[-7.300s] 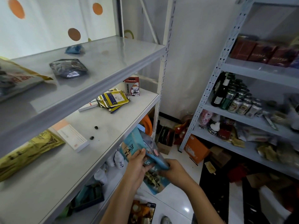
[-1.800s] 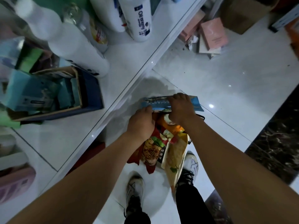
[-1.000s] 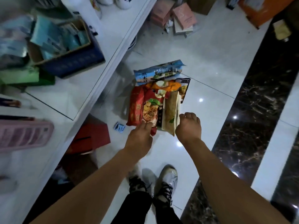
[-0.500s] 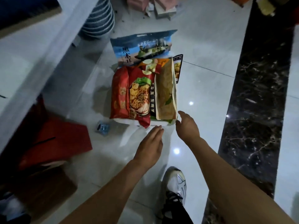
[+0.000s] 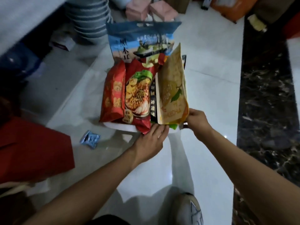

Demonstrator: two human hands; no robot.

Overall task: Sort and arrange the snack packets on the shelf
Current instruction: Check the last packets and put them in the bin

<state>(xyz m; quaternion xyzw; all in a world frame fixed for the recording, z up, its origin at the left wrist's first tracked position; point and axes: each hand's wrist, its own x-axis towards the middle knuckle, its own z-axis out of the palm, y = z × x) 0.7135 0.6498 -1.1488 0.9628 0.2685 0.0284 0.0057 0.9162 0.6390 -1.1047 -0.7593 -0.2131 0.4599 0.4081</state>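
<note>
Several snack packets stand together on a low white support (image 5: 120, 126) on the floor: a tall blue packet (image 5: 139, 41) at the back, a red packet (image 5: 113, 91) on the left, a red noodle packet (image 5: 138, 95) in the middle and a tan pouch (image 5: 172, 90) on the right. My right hand (image 5: 197, 122) pinches the tan pouch's lower right corner. My left hand (image 5: 151, 142) reaches in with straight fingers that touch the packets' lower edge below the tan pouch. A dark packet is partly hidden between the noodle packet and the pouch.
A small blue sachet (image 5: 90, 138) lies on the white tiles left of the pile. A red bag (image 5: 29, 150) sits at the left, and stacked bowls (image 5: 90, 18) and pink boxes (image 5: 146, 8) stand beyond. A dark marble strip (image 5: 266, 95) runs along the right. My shoe (image 5: 186, 208) is below.
Both hands have moved forward to the pile. My right hand has taken hold of the tan pouch's corner, and my left fingers now touch the packets' lower edge.
</note>
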